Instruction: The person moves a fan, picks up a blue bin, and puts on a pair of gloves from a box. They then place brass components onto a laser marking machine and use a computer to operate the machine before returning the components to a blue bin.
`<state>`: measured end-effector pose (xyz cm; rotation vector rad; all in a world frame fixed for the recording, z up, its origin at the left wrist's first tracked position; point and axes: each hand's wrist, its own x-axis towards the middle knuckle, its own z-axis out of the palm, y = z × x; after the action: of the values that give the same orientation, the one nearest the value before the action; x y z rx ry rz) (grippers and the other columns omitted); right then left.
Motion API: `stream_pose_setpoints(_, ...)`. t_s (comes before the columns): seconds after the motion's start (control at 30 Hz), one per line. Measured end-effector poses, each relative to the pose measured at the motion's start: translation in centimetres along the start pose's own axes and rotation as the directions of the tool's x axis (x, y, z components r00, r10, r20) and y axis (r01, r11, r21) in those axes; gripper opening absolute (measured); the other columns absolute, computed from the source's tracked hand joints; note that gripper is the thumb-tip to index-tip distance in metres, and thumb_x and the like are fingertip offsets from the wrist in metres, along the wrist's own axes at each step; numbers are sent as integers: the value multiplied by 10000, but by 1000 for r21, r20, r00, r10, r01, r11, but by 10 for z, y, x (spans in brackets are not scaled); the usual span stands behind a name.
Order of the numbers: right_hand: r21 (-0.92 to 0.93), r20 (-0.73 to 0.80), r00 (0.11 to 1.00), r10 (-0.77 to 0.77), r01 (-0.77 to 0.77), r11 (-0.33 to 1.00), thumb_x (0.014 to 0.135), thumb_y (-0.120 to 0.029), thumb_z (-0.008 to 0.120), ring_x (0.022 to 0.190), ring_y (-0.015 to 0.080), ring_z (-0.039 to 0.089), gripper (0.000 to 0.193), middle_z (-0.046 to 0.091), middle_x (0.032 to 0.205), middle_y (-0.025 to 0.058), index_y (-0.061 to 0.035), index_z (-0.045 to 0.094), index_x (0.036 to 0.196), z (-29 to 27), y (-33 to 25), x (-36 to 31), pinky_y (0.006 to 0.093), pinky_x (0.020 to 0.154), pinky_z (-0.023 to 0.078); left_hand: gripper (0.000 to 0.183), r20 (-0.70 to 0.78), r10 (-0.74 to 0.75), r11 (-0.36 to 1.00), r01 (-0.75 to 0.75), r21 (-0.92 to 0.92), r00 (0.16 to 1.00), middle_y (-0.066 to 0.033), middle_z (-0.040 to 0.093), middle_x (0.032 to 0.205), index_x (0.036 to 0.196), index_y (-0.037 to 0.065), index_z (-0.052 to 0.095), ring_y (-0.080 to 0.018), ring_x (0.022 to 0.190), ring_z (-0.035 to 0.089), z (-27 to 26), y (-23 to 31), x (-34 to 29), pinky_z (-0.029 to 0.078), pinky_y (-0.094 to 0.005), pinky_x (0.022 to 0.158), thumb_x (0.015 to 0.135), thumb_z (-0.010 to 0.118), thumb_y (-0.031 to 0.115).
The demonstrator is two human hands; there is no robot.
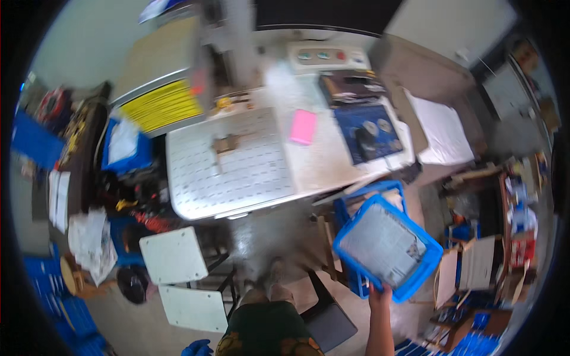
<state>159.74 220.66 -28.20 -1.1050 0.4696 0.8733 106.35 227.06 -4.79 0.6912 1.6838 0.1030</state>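
My bare right hand [380, 293] is closed on the near rim of a blue plastic crate [423, 283]. A flat grey-white sheet or lining covers most of the crate's inside. The crate sits at an angle over another blue crate [360, 283], to the right of my legs; whether the two touch is unclear. At the lower edge my left hand [198, 348] shows only in part, in a blue glove. Its visible fingers look loosely apart, with nothing seen in them.
Ahead stands a white workbench [323, 169] with a slotted metal plate [255, 172], a pink block [303, 127] and a dark blue mat [350, 136]. White-topped stools [173, 255] stand at left, a dark stool [332, 326] near my legs. Shelving [504, 237] lines the right side.
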Motion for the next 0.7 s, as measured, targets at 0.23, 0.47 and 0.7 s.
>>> stream_pose_setpoints(0.23,-931,172,869,464,-11,365,785,-58,529,1015,303,526,333,490,1117,132,-32,480,1113,13,26,-95,468,735,537,328,77,32,986,-19,-163,996,-83,625,941,1198,10,497,-138,830,581,34,-66,0,469,-273,789,907,486,160)
stream_pose_setpoints(0.47,-991,-8,574,818,106,-84,797,-201,598,785,251,607,397,571,976,138,-11,497,1130,140,302,-80,370,560,558,312,-96,-136,941,98,-324,986,-92,628,906,1186,19,511,-155,800,588,31,-129,-48,476,-280,759,907,492,157)
stream_pose_setpoints(0.7,-834,57,586,809,473,-283,749,-308,601,703,248,650,440,644,903,160,0,565,1061,212,434,-104,310,603,538,296,-158,-135,929,69,-362,978,-71,613,867,1157,44,538,-134,767,570,32,-159,-76,470,-263,712,912,487,203)
